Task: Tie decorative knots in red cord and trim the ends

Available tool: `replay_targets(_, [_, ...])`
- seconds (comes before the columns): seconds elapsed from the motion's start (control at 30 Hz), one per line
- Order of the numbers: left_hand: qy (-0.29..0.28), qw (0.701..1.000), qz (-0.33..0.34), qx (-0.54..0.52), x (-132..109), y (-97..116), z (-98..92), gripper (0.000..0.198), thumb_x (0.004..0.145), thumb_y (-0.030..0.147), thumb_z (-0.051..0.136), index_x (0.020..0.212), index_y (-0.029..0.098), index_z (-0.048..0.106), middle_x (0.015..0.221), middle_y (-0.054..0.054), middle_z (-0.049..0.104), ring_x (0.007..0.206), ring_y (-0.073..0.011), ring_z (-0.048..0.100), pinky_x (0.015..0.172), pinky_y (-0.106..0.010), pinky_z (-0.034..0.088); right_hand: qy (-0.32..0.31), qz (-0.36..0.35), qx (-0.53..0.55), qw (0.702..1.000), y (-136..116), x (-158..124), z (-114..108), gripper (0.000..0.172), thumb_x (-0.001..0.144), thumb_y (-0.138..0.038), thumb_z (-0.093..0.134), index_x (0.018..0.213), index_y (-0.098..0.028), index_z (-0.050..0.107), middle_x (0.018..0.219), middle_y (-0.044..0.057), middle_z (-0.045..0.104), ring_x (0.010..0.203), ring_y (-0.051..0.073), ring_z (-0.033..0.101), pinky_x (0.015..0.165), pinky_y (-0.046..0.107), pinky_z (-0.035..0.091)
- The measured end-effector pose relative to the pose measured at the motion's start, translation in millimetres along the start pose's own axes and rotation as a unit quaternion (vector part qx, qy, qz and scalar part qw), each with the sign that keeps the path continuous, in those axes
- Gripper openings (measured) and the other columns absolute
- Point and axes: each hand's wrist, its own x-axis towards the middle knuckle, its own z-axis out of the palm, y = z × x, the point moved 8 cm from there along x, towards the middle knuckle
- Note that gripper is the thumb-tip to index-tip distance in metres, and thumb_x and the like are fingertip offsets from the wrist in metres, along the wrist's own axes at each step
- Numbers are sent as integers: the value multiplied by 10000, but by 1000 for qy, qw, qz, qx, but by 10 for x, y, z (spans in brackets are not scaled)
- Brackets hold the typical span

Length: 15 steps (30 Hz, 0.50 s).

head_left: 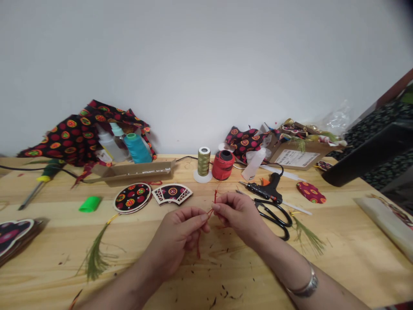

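Both hands meet above the middle of the table, closed on a thin red cord. My left hand pinches it between thumb and forefinger, and one end dangles below that hand. My right hand grips the same cord close by, with a short red piece standing up past its fingertips. Whether there is a knot between the fingers I cannot make out. Behind the hands stand a red cord spool and an olive thread spool. Black-handled scissors lie beside my right hand.
Left of the hands lie a fan-shaped ornament, a round ornament with a green tassel, and a green plastic piece. A glue gun and second tassel are right. A cardboard box stands behind.
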Motion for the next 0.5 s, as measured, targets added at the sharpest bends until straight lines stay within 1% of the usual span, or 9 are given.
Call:
replay_targets(0.17, [-10, 1000, -4, -5, -5, 3, 18, 167, 735, 237, 636, 627, 117, 590, 541, -5, 604, 363, -5, 244, 379, -183, 104, -6, -6, -11, 1000, -30, -8, 23, 137, 674, -239, 591, 584, -173, 511, 462, -72, 441, 390, 58, 342, 386, 194, 256])
replay_targets(0.33, [-41, 998, -10, -41, -19, -29, 47, 147, 766, 206, 600, 647, 139, 545, 581, -25, 642, 375, -11, 225, 387, -183, 99, -13, -10, -18, 1000, -6, -2, 32, 111, 683, -218, 580, 606, -177, 512, 441, -82, 435, 389, 62, 342, 388, 195, 254])
replay_targets(0.43, [-54, 997, -19, -60, -34, -57, 62, 140, 763, 211, 604, 650, 160, 539, 526, 21, 588, 363, -17, 249, 381, -176, 122, -18, -10, -19, 1000, 21, -3, 34, 117, 699, -213, 569, 609, -181, 501, 440, -77, 459, 382, 64, 372, 390, 193, 277])
replay_targets(0.5, [-48, 997, -16, -56, -37, -56, 53, 136, 747, 220, 626, 646, 161, 556, 483, 53, 520, 371, -23, 273, 382, -171, 141, -22, -8, -16, 1000, 37, -4, 40, 123, 713, -213, 558, 613, -184, 492, 445, -69, 489, 379, 66, 394, 393, 193, 290])
